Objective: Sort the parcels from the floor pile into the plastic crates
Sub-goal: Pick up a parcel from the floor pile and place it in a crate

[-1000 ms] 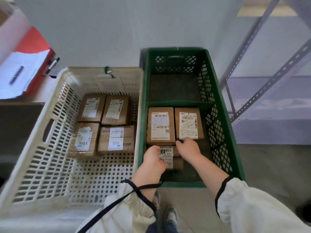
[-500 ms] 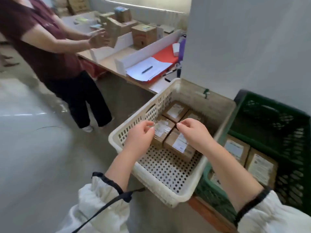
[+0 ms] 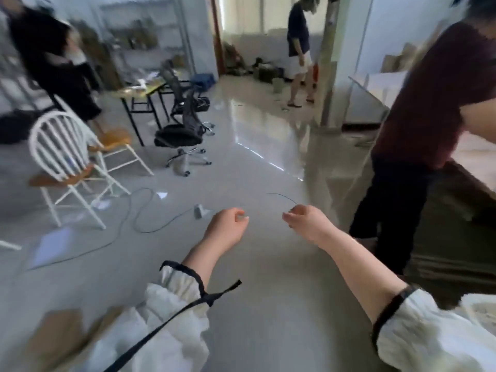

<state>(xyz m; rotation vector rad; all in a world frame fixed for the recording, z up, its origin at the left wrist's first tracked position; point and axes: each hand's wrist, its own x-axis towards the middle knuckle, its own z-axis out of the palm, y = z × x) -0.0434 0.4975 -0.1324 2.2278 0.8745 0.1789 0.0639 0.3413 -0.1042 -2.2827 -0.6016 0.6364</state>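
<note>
both hands are out in front over the glossy grey floor (image 3: 263, 291), held apart with open floor showing between them. the left hand (image 3: 226, 226) sits just left of centre, fingers loosely curled towards the thumb, gripping nothing. the right hand (image 3: 306, 222) hangs at 3 o'clock from it, fingers curled just as loosely, nothing held. a thin dark wire (image 3: 279, 195) on the floor runs up to its fingertips, and i cannot tell whether they touch.

down at 7 o'clock there's a blurred brown cardboard shape (image 3: 53, 336) on the floor, right beside the puffy white left sleeve with its black cuff (image 3: 171, 304). it could be the parcels, but it's too smeared to say. a black strap (image 3: 174, 318) slants across that sleeve. the matching white right sleeve (image 3: 429, 334) fills 5 o'clock.

at 9 o'clock stands a white spindle-back chair with a tan wooden seat (image 3: 61, 151). a black mesh office chair on castors (image 3: 182, 130) is at 11 o'clock, near a black-legged table (image 3: 142, 98). a dark cable (image 3: 139, 210) loops over the floor between the chairs and the left hand, ending near a small grey box (image 3: 198, 211). white paper sheets (image 3: 51, 244) lie at 8 o'clock.

a person in a maroon shirt and dark trousers (image 3: 429, 103) stands at 2 o'clock, near the right hand. a person in a dark top and white shorts (image 3: 298, 49) is at 12 o'clock, well back. a blurred figure in black (image 3: 53, 63) is at 10 o'clock.
</note>
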